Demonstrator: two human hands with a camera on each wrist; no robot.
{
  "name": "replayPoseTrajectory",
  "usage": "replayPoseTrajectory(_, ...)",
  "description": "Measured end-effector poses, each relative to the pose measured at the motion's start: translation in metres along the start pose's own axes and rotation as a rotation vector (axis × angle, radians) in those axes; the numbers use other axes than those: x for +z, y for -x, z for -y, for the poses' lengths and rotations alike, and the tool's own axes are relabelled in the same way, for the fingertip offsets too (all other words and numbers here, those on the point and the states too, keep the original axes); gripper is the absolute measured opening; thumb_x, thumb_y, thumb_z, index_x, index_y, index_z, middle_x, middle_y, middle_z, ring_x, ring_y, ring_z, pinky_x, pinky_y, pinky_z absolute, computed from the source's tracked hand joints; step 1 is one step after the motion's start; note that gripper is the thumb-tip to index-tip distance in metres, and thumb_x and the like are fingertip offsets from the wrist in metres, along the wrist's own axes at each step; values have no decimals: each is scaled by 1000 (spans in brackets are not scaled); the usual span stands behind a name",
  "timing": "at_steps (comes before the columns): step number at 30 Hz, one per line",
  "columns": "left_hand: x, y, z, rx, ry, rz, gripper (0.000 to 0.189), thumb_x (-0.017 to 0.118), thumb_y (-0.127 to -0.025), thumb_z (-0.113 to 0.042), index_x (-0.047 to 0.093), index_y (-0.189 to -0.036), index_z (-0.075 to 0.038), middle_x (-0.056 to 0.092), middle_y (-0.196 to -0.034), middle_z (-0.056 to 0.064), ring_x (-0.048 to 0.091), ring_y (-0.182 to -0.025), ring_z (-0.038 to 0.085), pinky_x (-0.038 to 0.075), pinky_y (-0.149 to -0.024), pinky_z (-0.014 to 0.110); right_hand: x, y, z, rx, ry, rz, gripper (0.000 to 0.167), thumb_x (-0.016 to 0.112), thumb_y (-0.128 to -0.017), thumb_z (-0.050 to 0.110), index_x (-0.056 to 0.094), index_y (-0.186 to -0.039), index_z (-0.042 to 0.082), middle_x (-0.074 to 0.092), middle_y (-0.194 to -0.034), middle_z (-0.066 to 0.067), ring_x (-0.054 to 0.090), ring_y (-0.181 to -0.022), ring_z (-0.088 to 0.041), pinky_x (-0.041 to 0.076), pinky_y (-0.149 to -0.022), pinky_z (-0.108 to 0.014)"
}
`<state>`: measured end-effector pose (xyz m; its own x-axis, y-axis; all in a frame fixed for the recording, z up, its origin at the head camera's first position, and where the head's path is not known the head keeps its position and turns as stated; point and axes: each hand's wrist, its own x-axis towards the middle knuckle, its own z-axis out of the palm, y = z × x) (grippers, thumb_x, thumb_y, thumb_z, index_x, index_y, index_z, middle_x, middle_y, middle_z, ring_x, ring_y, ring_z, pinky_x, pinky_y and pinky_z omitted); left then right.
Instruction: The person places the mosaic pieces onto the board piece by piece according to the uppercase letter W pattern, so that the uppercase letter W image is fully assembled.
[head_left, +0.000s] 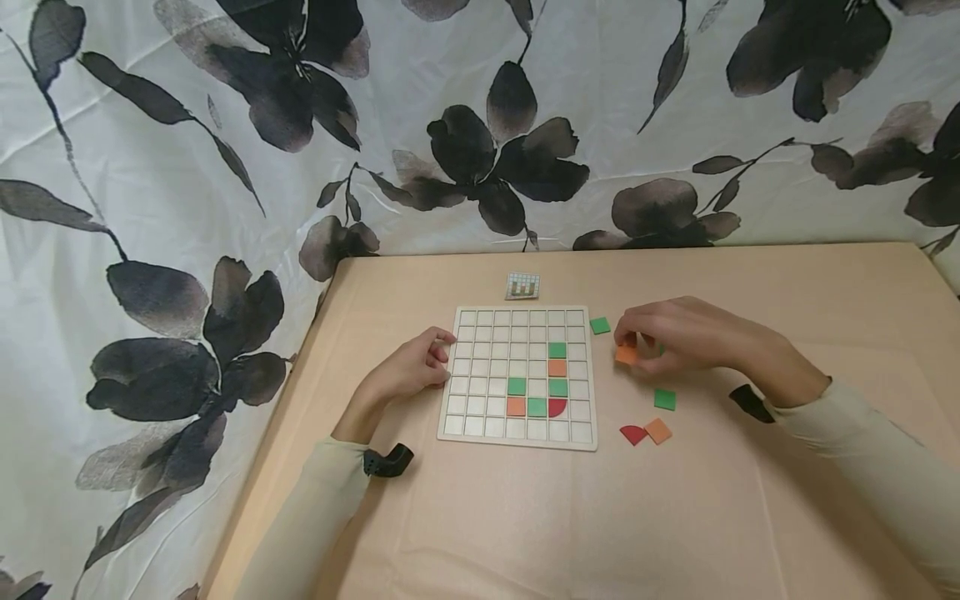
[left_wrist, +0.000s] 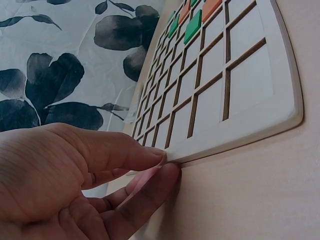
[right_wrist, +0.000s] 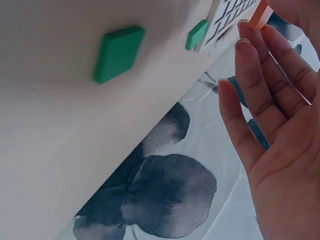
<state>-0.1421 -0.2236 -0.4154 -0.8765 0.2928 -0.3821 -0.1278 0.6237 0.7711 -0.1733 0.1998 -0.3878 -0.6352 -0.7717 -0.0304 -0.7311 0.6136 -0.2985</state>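
Fingers [right_wrist: 254, 82] of a right hand [head_left: 678, 333] pinch an orange tile [head_left: 626, 355] above the surface [head_left: 517, 525], near a green tile [head_left: 600, 326]; well to their left, a left hand's [head_left: 407, 367] bent fingers hold a white grid board's [head_left: 482, 333] edge.

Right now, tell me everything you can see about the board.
The board is pale, flat and rectangular, with rounded corners and a grid of square cells showing brown inner edges, perhaps wood. Lying on the table, it holds seven pieces: four green, two orange, one red. The left hand touches its left edge.
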Motion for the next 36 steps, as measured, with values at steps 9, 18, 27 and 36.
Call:
replayPoseTrajectory(9, -1, 0, -1, 9, 0, 3, 53, 64, -90, 9, 46, -139, -3, 47, -103, 11, 54, -84, 20, 53, -73, 31, -1, -23, 14, -37, 0, 11, 25, 80, -81, 26, 69, -103, 22, 61, -89, 11, 54, -76, -7, 45, -65, -26)
replayPoseTrajectory(18, -1, 0, -1, 1, -22, -1, 53, 65, -91, 7, 46, -139, -3, 48, -105, 12, 52, -85, 20, 51, -70, 30, 3, -45, 24, -105, -19, 1, 23, 77, -83, 29, 69, -104, 21, 61, -89, 11, 54, -76, -7, 44, -66, -26)
replayPoseTrajectory(27, -1, 0, 1, 6, -27, 1, 52, 65, -91, 7, 46, -139, -3, 48, -105, 12, 52, -84, 19, 51, -70, 31, 12, -63, 32, -155, -43, 19, 22, 76, -83, 26, 68, -103, 21, 63, -88, 9, 52, -73, -6, 44, -66, -26)
replayPoseTrajectory(36, -1, -1, 1, 6, -31, 3, 53, 65, -91, 8, 46, -139, -4, 48, -105, 12, 52, -84, 19, 52, -71, 30, 17, -77, 42, -182, -46, 34, 19, 75, -85, 26, 69, -103, 21, 65, -89, 8, 51, -72, -5, 43, -63, -26)
